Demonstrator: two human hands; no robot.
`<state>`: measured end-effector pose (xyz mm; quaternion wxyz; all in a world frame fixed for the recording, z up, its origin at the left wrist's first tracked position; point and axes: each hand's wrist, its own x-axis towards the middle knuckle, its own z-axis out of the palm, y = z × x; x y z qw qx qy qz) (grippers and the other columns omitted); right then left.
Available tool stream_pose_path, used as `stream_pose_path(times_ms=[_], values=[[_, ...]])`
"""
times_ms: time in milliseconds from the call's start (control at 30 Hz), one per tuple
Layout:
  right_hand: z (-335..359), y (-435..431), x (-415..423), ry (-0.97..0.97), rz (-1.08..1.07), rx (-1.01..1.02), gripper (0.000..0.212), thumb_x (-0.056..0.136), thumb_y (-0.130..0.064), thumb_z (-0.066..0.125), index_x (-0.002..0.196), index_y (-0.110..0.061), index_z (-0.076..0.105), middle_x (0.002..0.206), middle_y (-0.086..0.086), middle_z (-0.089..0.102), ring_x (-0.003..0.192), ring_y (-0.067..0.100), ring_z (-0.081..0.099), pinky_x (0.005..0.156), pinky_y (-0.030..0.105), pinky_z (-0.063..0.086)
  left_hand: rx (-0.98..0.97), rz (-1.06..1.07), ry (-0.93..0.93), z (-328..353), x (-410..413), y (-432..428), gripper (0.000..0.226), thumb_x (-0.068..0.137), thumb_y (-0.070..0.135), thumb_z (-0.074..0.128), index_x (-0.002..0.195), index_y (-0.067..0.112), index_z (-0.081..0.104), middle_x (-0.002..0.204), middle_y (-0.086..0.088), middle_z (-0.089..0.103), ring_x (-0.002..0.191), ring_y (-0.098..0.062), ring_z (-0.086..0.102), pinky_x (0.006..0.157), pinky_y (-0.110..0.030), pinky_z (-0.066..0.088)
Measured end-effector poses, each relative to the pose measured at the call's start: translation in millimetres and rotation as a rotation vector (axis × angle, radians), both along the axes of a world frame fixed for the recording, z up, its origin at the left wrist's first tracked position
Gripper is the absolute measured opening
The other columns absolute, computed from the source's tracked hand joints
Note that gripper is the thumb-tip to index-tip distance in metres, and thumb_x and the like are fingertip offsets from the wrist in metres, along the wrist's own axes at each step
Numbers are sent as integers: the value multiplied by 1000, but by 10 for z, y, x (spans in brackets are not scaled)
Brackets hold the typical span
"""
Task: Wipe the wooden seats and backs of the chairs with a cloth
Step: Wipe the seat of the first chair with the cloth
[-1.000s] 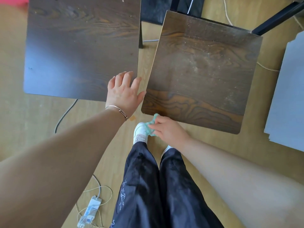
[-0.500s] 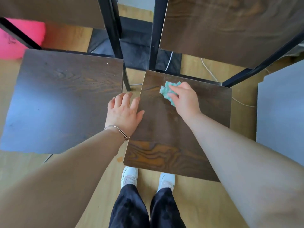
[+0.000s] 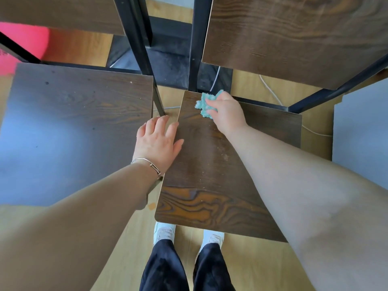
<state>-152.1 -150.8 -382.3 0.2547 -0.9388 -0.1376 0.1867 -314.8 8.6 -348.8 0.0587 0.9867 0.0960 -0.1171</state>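
Two dark wooden chairs stand side by side below me. My right hand [image 3: 227,111] grips a crumpled teal cloth [image 3: 204,104] and presses it on the far left corner of the right chair's seat [image 3: 210,175], which shows pale dusty specks. My left hand [image 3: 157,141] lies flat, fingers spread, across the gap, resting on the right edge of the left chair's seat [image 3: 73,127] and the left edge of the right seat. The right chair's wooden back [image 3: 294,36] rises above the cloth; the left chair's back [image 3: 58,13] is at the top left.
Black metal frame posts [image 3: 138,49] run between the two backs. A grey board [image 3: 361,131] lies at the right, a pink object [image 3: 19,45] at the far left. White cables [image 3: 270,89] trail on the wooden floor behind the right seat. My shoes [image 3: 164,232] stand just before it.
My right hand carried the cloth from the near edge of the right seat up to its far left corner. My view tilted up, showing the backs. The left hand kept its place.
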Motion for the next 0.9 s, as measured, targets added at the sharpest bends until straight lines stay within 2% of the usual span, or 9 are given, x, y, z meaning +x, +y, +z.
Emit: stream_pose_path(times_ms=[33,100,167,233,400,567,767,900], values=[[-11,-26,-77,-3,4,3,28,97,-31,59,123,-19,62,103,-14,49,77,0,49,58,4,39,-6,1,17,-12,-50,-1,52,97,49,40,140,21,40,146,-10,38,132,-34,33,104,-50,33],[-3,-72,-258,-25,48,-8,29,97,-30,59,124,-20,63,104,-15,48,83,2,49,65,4,39,-26,7,35,-23,-167,-11,51,97,48,41,140,20,41,146,-11,38,132,-35,33,104,-50,34],[-16,-131,-465,-25,105,-21,29,97,-29,59,123,-18,64,102,-14,48,84,4,48,69,8,41,-43,17,46,-25,-312,-39,51,97,47,41,140,19,41,146,-11,37,132,-36,33,103,-50,35],[2,-195,-694,6,123,-2,28,97,-28,59,121,-14,65,101,-10,51,83,5,48,70,11,42,-51,18,61,-19,-465,-85,51,97,47,41,141,20,39,146,-10,37,132,-36,33,104,-50,34],[71,-338,-1290,20,204,23,36,90,-25,70,125,-14,67,114,4,61,101,17,57,84,16,39,-61,8,113,0,-857,-182,51,98,47,38,141,20,38,146,-10,37,131,-36,33,104,-50,35],[93,-505,-1867,86,248,53,32,87,-25,73,116,-13,72,105,5,61,92,21,59,80,26,46,-56,20,143,17,-1199,-226,49,99,47,36,141,21,38,147,-9,37,132,-35,32,106,-50,34],[98,-735,-2563,226,268,81,29,82,-18,76,109,-11,75,104,5,64,88,23,62,77,25,43,-60,23,159,80,-1433,-252,47,99,46,38,139,21,40,145,-9,38,130,-35,34,103,-51,36],[137,-849,-2989,317,335,60,25,83,-15,72,107,-11,76,106,6,64,97,26,63,80,32,48,-64,40,177,137,-1527,-286,47,98,45,42,137,18,43,143,-11,40,128,-37,35,101,-52,35]])
